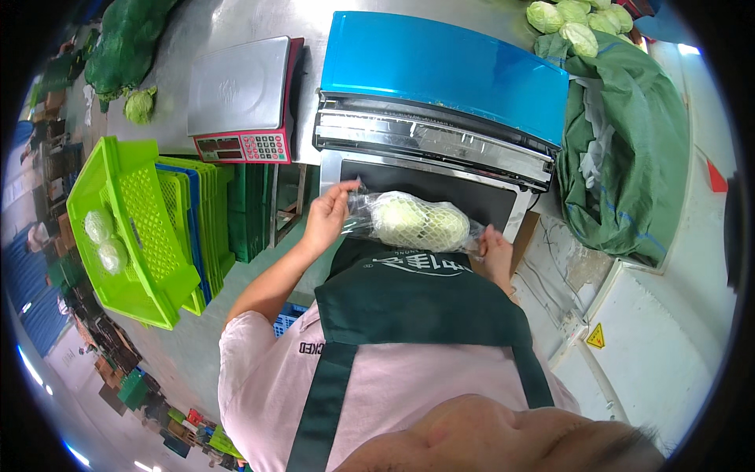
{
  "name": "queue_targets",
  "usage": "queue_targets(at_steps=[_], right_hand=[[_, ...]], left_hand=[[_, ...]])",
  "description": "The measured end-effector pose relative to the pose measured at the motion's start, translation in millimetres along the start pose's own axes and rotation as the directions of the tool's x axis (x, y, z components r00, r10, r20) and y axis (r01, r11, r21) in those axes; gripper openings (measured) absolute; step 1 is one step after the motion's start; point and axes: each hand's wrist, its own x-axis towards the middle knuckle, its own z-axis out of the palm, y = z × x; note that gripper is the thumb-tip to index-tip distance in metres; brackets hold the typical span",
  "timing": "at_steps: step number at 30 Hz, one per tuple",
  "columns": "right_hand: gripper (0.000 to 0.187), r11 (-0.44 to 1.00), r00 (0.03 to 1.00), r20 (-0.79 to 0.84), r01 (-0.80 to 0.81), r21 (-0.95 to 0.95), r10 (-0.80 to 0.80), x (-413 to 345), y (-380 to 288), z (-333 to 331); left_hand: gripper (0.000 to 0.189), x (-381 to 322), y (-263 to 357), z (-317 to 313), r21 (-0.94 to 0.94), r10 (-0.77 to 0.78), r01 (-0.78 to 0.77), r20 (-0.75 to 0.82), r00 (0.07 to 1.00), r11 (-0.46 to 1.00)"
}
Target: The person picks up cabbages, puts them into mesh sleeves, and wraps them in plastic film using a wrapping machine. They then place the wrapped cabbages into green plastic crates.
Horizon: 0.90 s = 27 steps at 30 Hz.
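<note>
Two pale green cabbages in white foam netting lie side by side, wrapped in clear plastic film, just in front of my apron. My left hand pinches the stretched film at their left end. At the right end, my right hand grips the gathered film. Behind the cabbages is the black plate of a film wrapping machine, set in a metal frame. A film roller section sits beyond it, below the machine's blue cover.
A red digital scale stands left of the machine, with a loose cabbage farther left. A lime-green basket holding netted cabbages leans out beside stacked crates. On the right are a green woven sack and several cabbages.
</note>
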Motion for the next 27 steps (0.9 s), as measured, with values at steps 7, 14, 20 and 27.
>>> queue_targets(at_steps=[7,14,20,27], right_hand=[[0.048,0.953,0.971,0.234,0.032,-0.300,0.041,42.9,121.8,23.8],[0.057,0.831,0.881,0.464,-0.327,0.450,0.095,-14.7,-37.9,71.7],[0.067,0.745,0.793,0.607,-0.429,0.510,0.041,-49.8,-96.2,78.7],[0.065,0.942,0.581,0.781,-0.070,0.329,-0.229,-23.6,-85.1,102.8]], left_hand=[[0.024,8.6,-143.6,57.2,-0.107,0.021,0.018,0.354,0.935,0.994],[0.019,31.0,7.3,40.6,-0.227,0.285,-0.206,0.407,0.868,0.952],[0.042,1.5,74.3,57.6,-0.732,0.640,-0.080,0.532,0.554,0.677],[0.059,-54.6,59.6,-35.4,-0.218,0.379,-0.348,0.120,0.918,0.912]])
